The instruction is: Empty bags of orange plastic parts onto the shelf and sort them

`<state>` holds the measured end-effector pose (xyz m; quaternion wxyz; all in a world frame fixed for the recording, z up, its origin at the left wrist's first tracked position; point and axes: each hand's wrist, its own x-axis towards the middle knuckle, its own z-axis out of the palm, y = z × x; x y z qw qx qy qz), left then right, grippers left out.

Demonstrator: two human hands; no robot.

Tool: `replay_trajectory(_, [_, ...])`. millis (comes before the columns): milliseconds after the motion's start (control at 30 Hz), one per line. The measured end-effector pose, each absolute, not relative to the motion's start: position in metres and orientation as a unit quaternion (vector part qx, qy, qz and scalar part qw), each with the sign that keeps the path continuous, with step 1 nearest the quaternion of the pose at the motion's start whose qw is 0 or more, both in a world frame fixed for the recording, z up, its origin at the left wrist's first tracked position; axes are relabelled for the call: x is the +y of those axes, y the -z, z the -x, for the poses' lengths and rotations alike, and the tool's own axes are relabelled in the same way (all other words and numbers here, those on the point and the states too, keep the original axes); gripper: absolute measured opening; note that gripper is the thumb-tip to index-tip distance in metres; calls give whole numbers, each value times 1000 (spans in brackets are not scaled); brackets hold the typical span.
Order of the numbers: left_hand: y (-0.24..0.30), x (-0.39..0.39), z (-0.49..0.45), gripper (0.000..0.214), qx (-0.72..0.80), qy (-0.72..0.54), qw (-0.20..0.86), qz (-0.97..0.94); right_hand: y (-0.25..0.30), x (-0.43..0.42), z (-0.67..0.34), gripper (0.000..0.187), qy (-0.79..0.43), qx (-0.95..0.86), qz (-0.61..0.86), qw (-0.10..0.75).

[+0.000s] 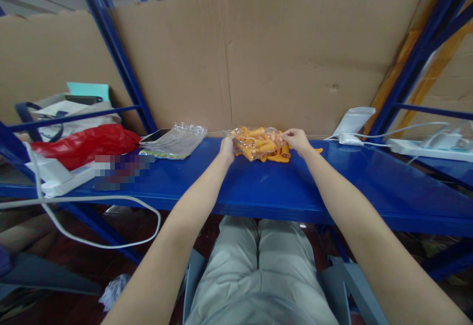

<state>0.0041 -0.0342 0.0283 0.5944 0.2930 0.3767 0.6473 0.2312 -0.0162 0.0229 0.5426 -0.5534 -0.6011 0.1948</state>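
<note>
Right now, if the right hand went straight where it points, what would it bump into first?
Probably the bag of orange pieces: the right hand is at its edge, though I can't tell whether they touch.

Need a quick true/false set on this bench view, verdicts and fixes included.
1. The left hand is at the left side of the clear plastic bag. True.
2. The bag holds green pieces. False: orange pieces.
3. A brown cardboard panel stands behind the blue worktop. True.
4. The glossy red item lies to the person's right. False: it lies to the left.
5. The right hand rests on the lap. False: its fingers are at the bag's right side.
</note>
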Motion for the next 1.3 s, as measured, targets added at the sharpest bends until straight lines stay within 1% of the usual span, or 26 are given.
replay_trajectory(100, [-28, -33, -3, 16, 380, -657, 587, -281, -24, -17, -232, 16, -199, -588, 546, 563])
replay_trajectory(233, [-28, -31, -1, 15, 382, -660, 586, -273, -21, -17, -236, 9, -230, -571, 566, 549])
replay_trajectory(400, [-28, -32, 0, 16, 375, -648, 598, -286, -18, -17, -239, 12, -275, -571, 572, 522])
replay_trajectory(467, [-29, -33, -1, 17, 368, -642, 604, -296, -19, -17, -238, 16, -285, -572, 561, 526])
replay_trajectory(567, [-30, -35, -1, 18, 352, -640, 611, -305, -22, -16, -236, 20, -309, -531, 547, 568])
replay_trajectory(733, [-34, -39, -2, 20, 323, -659, 608, -303, -29, -12, -239, 17, -439, -412, 460, 653])
replay_trajectory(900, [-37, -41, -5, 16, 327, -660, 612, -289, -29, -6, -239, 17, -499, -333, 431, 674])
replay_trajectory(1000, [-36, -43, -7, 14, 330, -658, 615, -283, -25, -2, -240, 18, -494, -353, 439, 663])
replay_trajectory(1100, [-36, -45, -9, 10, 329, -661, 613, -281, -23, -1, -243, 17, -480, -438, 432, 625])
replay_trajectory(1133, [-36, -46, -10, 10, 327, -664, 611, -281, -24, -2, -243, 21, -481, -469, 424, 607])
replay_trajectory(1233, [-37, -46, -9, 14, 317, -678, 605, -271, -28, -10, -235, 42, -517, -525, 393, 550])
replay_trajectory(1300, [-37, -46, -9, 18, 308, -684, 605, -266, -31, -20, -225, 46, -555, -531, 374, 519])
